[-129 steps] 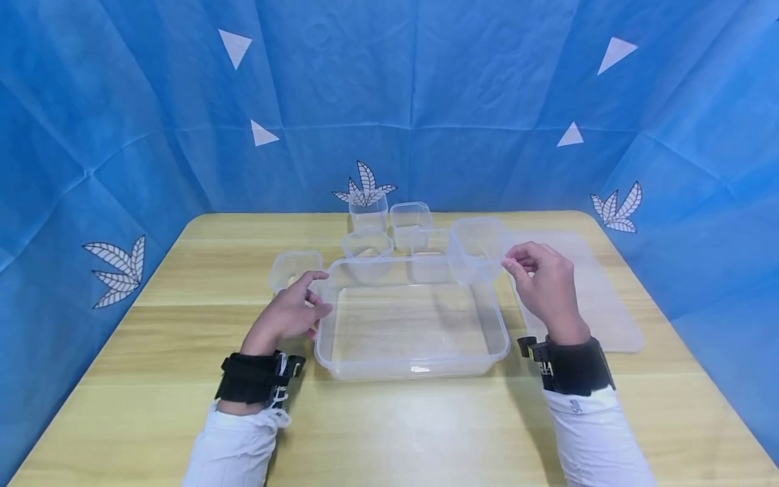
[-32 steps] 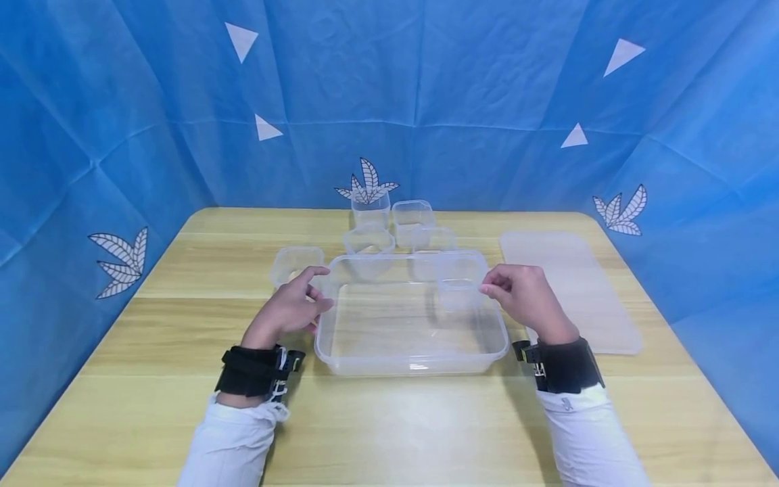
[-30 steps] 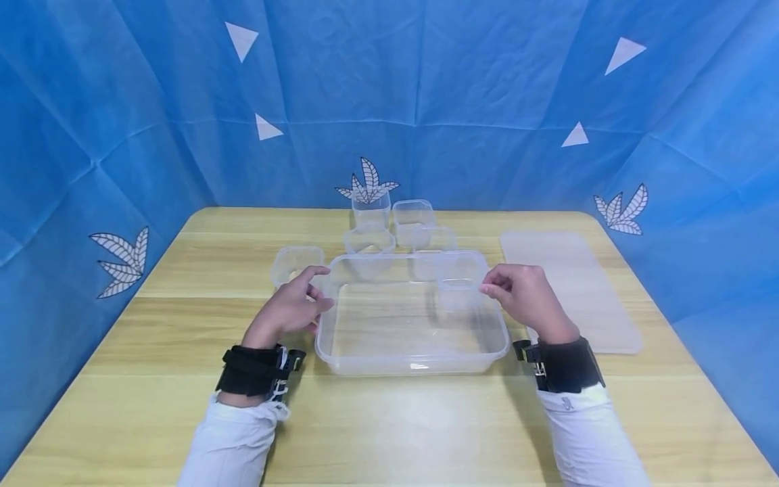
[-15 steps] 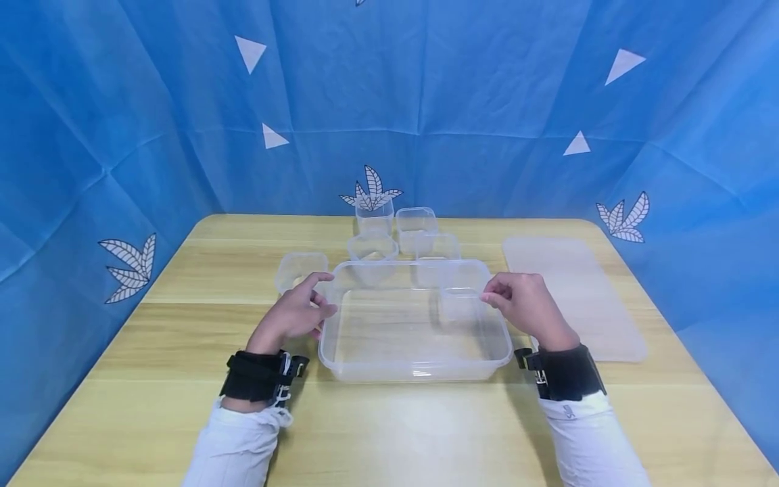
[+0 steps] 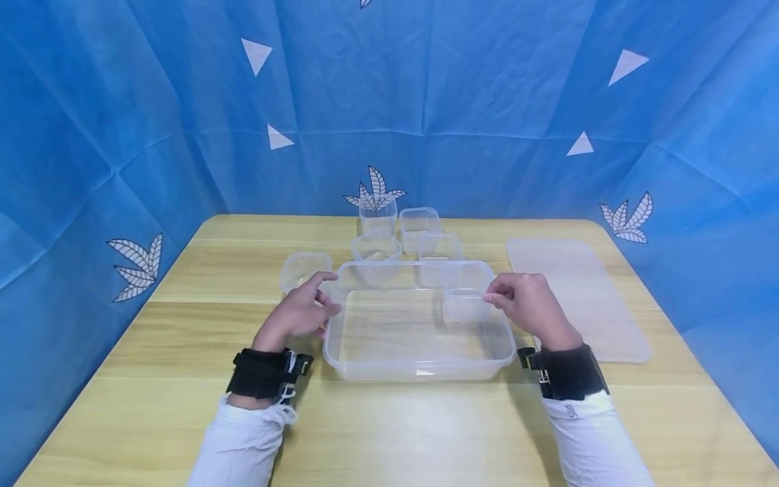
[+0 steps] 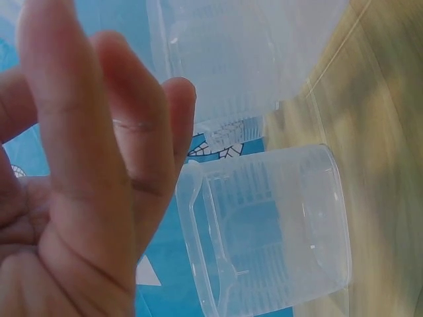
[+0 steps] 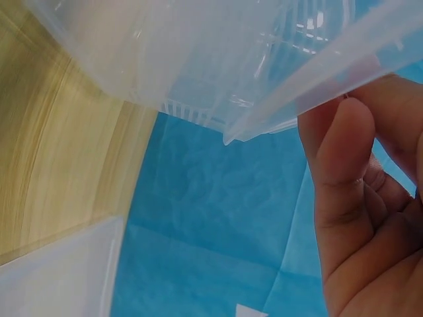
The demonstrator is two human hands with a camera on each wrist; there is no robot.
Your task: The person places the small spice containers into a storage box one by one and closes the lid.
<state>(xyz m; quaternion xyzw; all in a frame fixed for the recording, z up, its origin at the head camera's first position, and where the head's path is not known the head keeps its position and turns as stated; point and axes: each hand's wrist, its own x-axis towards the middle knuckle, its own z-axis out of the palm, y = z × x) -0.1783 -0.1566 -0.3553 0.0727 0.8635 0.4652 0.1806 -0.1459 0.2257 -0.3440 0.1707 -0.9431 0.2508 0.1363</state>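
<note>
A large rectangular clear plastic box [image 5: 420, 370] stands on the table between my hands. My left hand [image 5: 302, 308] is at its left side, index finger and thumb spread apart, fingertips right at the rim. My right hand [image 5: 532, 301] pinches the rim of a small clear tub [image 5: 464, 310] between thumb and index finger. That tub sits low inside the box, upright at the back right corner. In the left wrist view, another small tub [image 6: 264, 231] shows just beyond the left fingers. Part of the large box's left wall is hidden behind the left hand.
Behind the large box stand several more small clear tubs, among them a front one [image 5: 376, 247] and one at the back right [image 5: 420, 220]. A flat translucent lid [image 5: 578, 297] lies on the right. A blue curtain [image 5: 389, 81] borders the wooden table.
My right hand has brought the small tub left and down from above the box's back right corner into the box, lowering it slightly further in the last second. The left hand has stayed at the rim.
</note>
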